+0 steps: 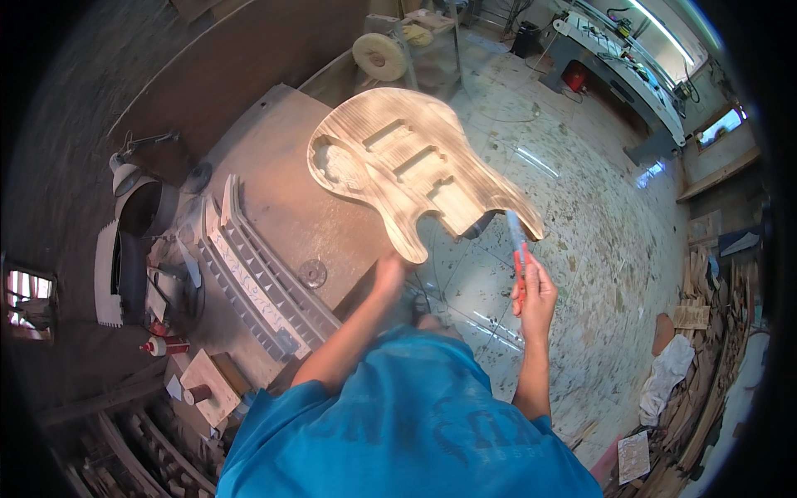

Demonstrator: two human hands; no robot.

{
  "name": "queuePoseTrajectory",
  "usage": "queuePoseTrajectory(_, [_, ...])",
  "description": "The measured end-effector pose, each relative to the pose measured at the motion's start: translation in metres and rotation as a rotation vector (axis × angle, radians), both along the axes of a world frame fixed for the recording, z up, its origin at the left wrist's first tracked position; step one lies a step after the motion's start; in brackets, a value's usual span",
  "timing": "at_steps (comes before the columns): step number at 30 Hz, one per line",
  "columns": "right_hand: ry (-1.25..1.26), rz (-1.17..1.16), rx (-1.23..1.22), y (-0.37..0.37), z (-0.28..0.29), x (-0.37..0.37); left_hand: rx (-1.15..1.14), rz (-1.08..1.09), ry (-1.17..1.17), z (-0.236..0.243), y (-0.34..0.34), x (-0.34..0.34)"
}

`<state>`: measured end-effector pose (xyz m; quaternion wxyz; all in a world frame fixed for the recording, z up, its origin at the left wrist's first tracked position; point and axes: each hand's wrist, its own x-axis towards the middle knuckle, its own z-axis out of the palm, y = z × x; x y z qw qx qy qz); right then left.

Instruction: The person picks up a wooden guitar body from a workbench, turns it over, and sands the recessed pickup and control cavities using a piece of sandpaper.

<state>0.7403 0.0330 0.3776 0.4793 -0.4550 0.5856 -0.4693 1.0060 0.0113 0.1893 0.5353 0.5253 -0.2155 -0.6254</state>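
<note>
A pale wooden electric guitar body with striped grain and routed cavities lies over the corner of the workbench, its two horns pointing toward me. My left hand grips the tip of its left horn; part of the fingers is hidden beneath the wood. In my right hand is a file with a red handle, held upright with fingers wrapped round it. Its blue-grey blade is smeared by motion and meets the inner edge of the right horn. Under the body by that cutaway, something dark shows in part.
The dusty workbench carries curved ribbed grey strips, a round metal disc, a desk lamp and a red-and-white bottle. Wood scraps pile along the right wall. A long machine table stands far right.
</note>
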Motion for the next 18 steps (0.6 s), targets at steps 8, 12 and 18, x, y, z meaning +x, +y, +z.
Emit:
queuePoseTrajectory(8, [-0.019, -0.1, 0.016, 0.007, 0.002, -0.014, -0.109, -0.033, 0.003, 0.059, -0.045, -0.066])
queuePoseTrajectory(12, [-0.082, -0.146, 0.013, 0.007, -0.005, -0.017, -0.099, -0.053, -0.043, 0.052, -0.041, -0.075])
queuePoseTrajectory(18, [-0.164, -0.134, -0.018, -0.011, -0.003, -0.028, -0.272, -0.147, -0.319, 0.036, -0.033, -0.071])
